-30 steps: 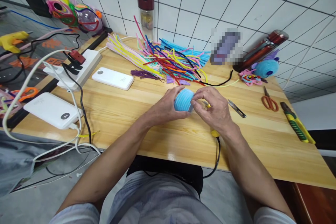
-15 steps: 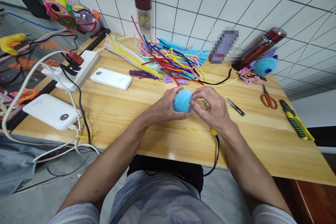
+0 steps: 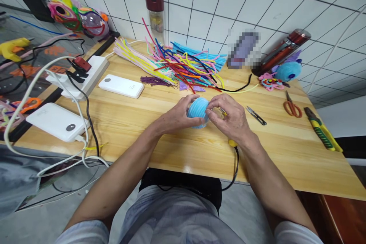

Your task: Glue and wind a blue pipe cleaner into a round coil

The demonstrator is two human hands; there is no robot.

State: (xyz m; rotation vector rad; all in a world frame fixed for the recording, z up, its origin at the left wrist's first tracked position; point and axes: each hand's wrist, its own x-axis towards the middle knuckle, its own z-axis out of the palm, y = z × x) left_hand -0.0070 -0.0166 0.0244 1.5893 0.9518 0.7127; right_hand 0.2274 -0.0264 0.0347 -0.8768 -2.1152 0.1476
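A ball wound with light-blue pipe cleaner is held just above the wooden table. My left hand grips it from the left, thumb below and fingers over the far side. On the right, my right hand is closed, its thumb and index fingertips pinched against the ball's edge; what lies between those fingertips is hidden. Beneath my right hand lies a yellow-handled tool with a black cord, mostly covered. Small thread snips rest to the right of that hand.
Loose pipe cleaners are heaped at the back. White power banks and a power strip with cables lie left. Scissors, pliers, a red thermos and a blue pipe-cleaner figure stand or lie right.
The ball has turned slightly in my left hand, so its windings slant differently and more of its lower edge shows. Both hands keep nearly the same place.
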